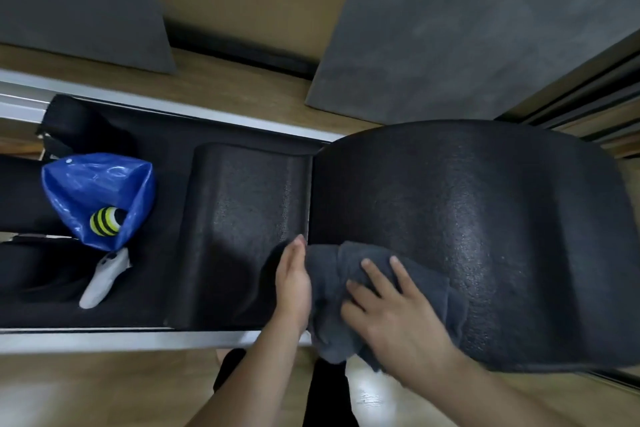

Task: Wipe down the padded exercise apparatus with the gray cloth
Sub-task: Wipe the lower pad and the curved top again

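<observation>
Wiping is under way on the near side of the padded exercise apparatus (467, 218) — we have the gray cloth (346, 305) bunched against the big arched pad, low on its near-left flank beside the seam where the arch meets the smaller curved block (242, 218). Our right hand (391, 308) lies flat on the cloth with fingers spread, pressing rather than pinching, so it holds the cloth only by weight of the palm. Our left hand (294, 281) stands edge-on, fingers straight and together, against the cloth's left fold at the seam; it grips nothing that we can see.

We judge the next move calls for a sweep up and across the arch's crown, toward its far edge, with the cloth spread flatter so more of it meets the pad.

The pad is black, pebbled, faintly glossy foam; the cloth is soft, thick terry, dark gray, with one corner hanging off the near edge of the frame. At the carriage's left end sit a blue plastic bag (100, 198) with a yellow-and-black striped ball (104, 220) inside, and a white controller (104, 279).
</observation>
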A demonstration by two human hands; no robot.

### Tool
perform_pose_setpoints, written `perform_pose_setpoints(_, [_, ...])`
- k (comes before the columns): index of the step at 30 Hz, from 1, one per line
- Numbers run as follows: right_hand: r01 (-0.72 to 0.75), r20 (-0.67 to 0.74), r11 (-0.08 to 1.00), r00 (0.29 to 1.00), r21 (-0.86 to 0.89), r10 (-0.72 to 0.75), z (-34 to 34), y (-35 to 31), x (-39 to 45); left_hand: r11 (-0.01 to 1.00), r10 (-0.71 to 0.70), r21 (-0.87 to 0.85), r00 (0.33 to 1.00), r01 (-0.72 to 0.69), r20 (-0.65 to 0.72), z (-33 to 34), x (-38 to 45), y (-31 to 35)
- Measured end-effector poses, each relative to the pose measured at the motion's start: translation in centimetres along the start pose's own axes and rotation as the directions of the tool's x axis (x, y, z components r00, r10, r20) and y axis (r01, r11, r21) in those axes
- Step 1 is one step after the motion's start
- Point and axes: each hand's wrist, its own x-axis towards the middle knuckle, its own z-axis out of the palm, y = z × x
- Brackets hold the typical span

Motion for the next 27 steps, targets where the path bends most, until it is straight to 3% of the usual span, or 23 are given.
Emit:
perform_pose_setpoints(5, [-0.226,-0.252,0.973,0.940,0.046,0.230,-4.6,9.5,6.3,0.979,0.179,0.093,0.984,-0.180,0.022,4.0,-1.9,0.8])
perform_pose_setpoints(9, [-0.367,-0.266,0.928,0.889,0.071,0.372,-8.2,15.7,9.0,0.944,0.265,0.180,0.961,-0.276,0.082,6.5,-3.3,0.4])
perform_pose_setpoints(12, [-0.268,-0.234,0.963,0.939,-0.032,0.253,-7.4,14.4,6.9,0.949,0.277,0.157,0.961,-0.275,0.011,7.8,-3.2,0.0])
perform_pose_setpoints(14, [-0.162,-0.198,0.983,0.970,-0.087,0.142,-5.4,11.6,3.8,0.969,0.246,0.029,0.968,-0.245,-0.047,8.1,-2.8,0.1])
perform_pose_setpoints(18, [0.018,-0.295,0.998,0.955,-0.061,-0.035,-0.4,7.4,-3.5,0.978,0.180,-0.099,0.983,-0.183,-0.043,8.6,-2.7,0.2])
perform_pose_setpoints(23, [0.082,-0.392,0.996,0.918,0.032,-0.063,1.2,9.7,-6.8,0.969,0.206,0.156,0.976,-0.193,-0.071,9.2,-3.0,0.9])
perform_pose_setpoints(25, [0.022,-0.447,0.996,0.894,0.087,0.019,0.0,13.1,-5.2,0.897,0.340,0.335,0.934,-0.288,-0.109,10.4,-3.8,1.5])
perform_pose_setpoints(27, [-0.053,-0.516,0.989,0.849,0.135,0.116,-1.3,17.2,-3.2,0.778,0.530,0.464,0.839,-0.423,-0.124,11.7,-4.9,2.0])
